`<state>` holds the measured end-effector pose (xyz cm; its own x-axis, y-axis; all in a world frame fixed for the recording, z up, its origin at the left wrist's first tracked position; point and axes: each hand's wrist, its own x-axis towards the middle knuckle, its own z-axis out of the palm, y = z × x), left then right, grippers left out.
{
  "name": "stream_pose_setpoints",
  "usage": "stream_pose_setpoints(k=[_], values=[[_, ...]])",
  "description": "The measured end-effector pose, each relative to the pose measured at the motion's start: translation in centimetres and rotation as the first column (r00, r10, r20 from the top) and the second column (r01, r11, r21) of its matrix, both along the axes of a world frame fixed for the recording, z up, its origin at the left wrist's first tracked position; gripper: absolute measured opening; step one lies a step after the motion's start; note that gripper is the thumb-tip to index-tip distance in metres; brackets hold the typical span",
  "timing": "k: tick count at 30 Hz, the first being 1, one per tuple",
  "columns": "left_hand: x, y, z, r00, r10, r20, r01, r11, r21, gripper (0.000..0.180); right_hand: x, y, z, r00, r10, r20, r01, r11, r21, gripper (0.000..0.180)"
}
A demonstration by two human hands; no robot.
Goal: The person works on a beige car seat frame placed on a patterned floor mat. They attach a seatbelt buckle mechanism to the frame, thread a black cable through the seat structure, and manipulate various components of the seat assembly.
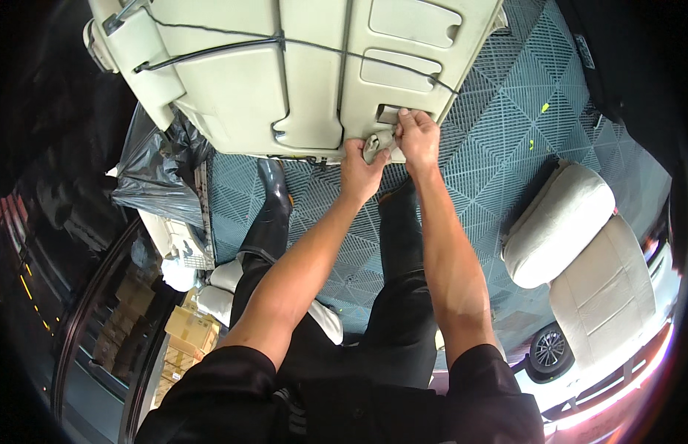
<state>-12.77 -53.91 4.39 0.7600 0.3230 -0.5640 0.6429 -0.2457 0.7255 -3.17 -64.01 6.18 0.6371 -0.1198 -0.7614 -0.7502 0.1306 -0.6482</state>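
Observation:
A large beige vehicle trim panel [311, 81] stands in front of me, with a black cable [211, 52] running across it. At its near edge my left hand [360, 172] is closed around a rolled beige strap-like bundle [376, 145]. My right hand [419, 139] is closed just above and to the right, its thumb and fingers pinched by a small rectangular slot [388, 113] in the panel. A flat beige piece shows in that slot and appears to reach the right fingertips. How it joins the bundle is hidden by my fingers.
Blue-grey grid tiles [477, 207] cover the floor, with my black boots [268, 200] on them. Black plastic sheeting [163, 166] lies left of the panel. Pale car seats [562, 222] stand at right, near a wheel [550, 349]. Cardboard boxes [189, 333] are stacked at lower left.

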Motion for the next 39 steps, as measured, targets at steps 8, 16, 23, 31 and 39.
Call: stream_pose_setpoints(k=[8,16,23,31,39], values=[[-0.1,0.4,-1.1,0.999,-0.007,0.044,0.009,0.998,-0.056,0.045,0.0,1.3,-1.5,0.994,-0.056,0.089,0.061,0.997,-0.048,0.022],[-0.2,0.2,-0.5,1.0,-0.021,0.018,0.023,0.992,-0.126,0.051,0.4,-1.5,1.3,0.984,0.163,-0.076,-0.145,0.969,0.2,0.021],[-0.8,0.6,-1.2,0.993,0.068,0.095,-0.041,0.965,-0.259,0.039,0.3,-0.5,4.1,0.983,0.18,-0.027,-0.172,0.966,0.195,0.036],[2.8,-1.3,5.1,0.961,-0.257,-0.097,0.248,0.964,-0.092,0.034,-5.6,-7.2,1.2,0.987,0.115,0.113,-0.112,0.993,-0.03,0.044],[7.6,-2.3,10.5,0.752,-0.073,-0.655,-0.308,0.84,-0.447,0.034,-3.2,-10.0,7.7,0.545,0.795,0.267,-0.582,0.587,-0.563,0.076]])
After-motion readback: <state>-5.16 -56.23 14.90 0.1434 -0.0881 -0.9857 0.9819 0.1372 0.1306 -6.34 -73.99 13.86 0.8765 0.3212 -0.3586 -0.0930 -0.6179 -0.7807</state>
